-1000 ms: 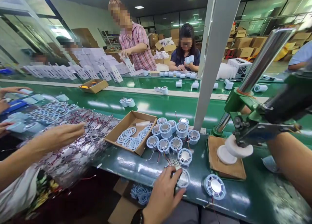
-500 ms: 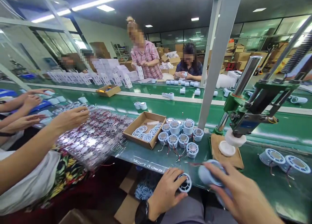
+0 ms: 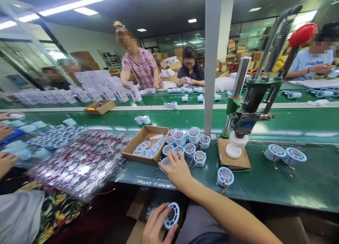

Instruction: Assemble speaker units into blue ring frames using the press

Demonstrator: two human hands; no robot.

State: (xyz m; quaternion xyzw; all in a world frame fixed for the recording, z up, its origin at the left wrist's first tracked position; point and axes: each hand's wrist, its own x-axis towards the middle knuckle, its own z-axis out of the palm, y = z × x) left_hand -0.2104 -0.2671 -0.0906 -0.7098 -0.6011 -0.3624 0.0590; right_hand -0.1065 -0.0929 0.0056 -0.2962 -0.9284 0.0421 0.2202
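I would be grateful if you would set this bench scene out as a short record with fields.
left hand: below the bench edge, pinching a white grille ring
right hand: stretched across the bench, open, fingertips on the nearest of the round units
cardboard box: left of the units, holding more rings
hand press: right of the units, standing on a brown pad
lone unit: near the bench edge
co-worker's hand: far left, beside a shiny heap of parts
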